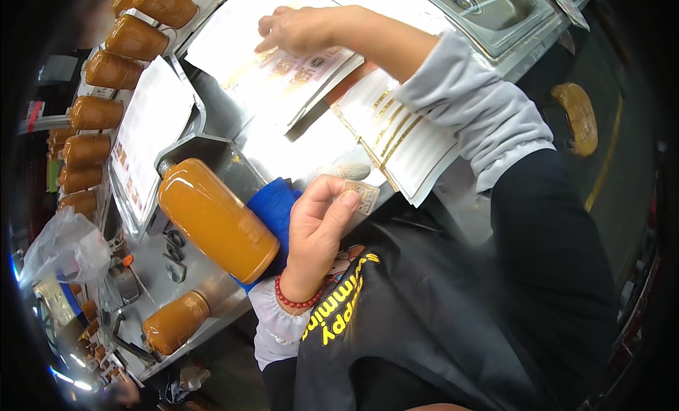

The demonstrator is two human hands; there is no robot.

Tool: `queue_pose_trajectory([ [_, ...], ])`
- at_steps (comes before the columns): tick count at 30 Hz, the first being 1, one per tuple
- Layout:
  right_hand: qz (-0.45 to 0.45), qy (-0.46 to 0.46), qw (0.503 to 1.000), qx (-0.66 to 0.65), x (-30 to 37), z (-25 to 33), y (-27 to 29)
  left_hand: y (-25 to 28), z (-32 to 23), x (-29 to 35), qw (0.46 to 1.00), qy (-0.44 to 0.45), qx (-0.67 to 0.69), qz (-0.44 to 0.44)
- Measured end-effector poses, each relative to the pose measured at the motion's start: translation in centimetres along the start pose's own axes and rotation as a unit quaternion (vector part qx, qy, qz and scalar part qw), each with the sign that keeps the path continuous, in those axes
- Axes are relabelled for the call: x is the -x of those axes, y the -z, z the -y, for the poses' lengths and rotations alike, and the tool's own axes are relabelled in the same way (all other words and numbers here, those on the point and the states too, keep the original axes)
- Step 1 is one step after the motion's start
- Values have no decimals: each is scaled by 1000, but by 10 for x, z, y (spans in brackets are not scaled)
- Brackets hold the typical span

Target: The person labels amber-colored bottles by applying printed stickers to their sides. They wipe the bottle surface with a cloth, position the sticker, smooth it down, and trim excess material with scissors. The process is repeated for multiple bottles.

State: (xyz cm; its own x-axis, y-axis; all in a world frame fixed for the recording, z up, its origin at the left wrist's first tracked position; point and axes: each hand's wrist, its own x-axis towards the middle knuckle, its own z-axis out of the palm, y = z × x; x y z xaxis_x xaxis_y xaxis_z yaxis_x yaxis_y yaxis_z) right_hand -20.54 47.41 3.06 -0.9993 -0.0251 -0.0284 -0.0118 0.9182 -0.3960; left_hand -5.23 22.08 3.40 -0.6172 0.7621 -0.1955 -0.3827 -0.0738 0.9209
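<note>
Pinched between the thumb and forefinger of my left hand (320,231) is a small square decal (363,196) with gold print. My left wrist wears a red bead bracelet. My right hand (300,31) reaches to the far side, its bent fingers apart over a stack of white sheets (283,86) printed with gold and purple patterns. A second pile of sheets (417,146) with gold stripes lies under my right forearm. Next to my left hand, a large caramel-brown glazed bottle (216,220) lies on its side on a blue cloth (272,209).
Several brown glazed jars (134,38) line the left side beside another sheet stack (152,121). A metal basin (481,4) sits at the far right. A brown jar (177,321), a plastic bag (65,248) and a pale scrubber-like pad (348,171) lie around the metal table (152,269).
</note>
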Motion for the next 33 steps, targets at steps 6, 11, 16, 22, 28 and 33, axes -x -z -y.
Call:
queue_pose_trajectory([
  [6, 16, 83, 992, 89, 66, -131, 39, -5, -5, -1, 1000, -1, 19, 6],
  [11, 89, 41, 993, 68, 107, -147, 46, -9, -2, -3, 1000, -14, 13, 14],
  [16, 115, 10, 992, 54, 118, -153, 42, -8, -2, -3, 1000, -22, 7, 7],
  [22, 125, 7, 991, 43, 113, -155, 44, -6, -2, -1, 1000, -10, 1, -5],
  [28, 129, 7, 991, 41, 112, -158, 51, -5, 0, -2, 1000, -15, 2, 5],
  [33, 115, 29, 992, 50, 103, -158, 66, -5, 0, -1, 1000, -9, -3, 2],
])
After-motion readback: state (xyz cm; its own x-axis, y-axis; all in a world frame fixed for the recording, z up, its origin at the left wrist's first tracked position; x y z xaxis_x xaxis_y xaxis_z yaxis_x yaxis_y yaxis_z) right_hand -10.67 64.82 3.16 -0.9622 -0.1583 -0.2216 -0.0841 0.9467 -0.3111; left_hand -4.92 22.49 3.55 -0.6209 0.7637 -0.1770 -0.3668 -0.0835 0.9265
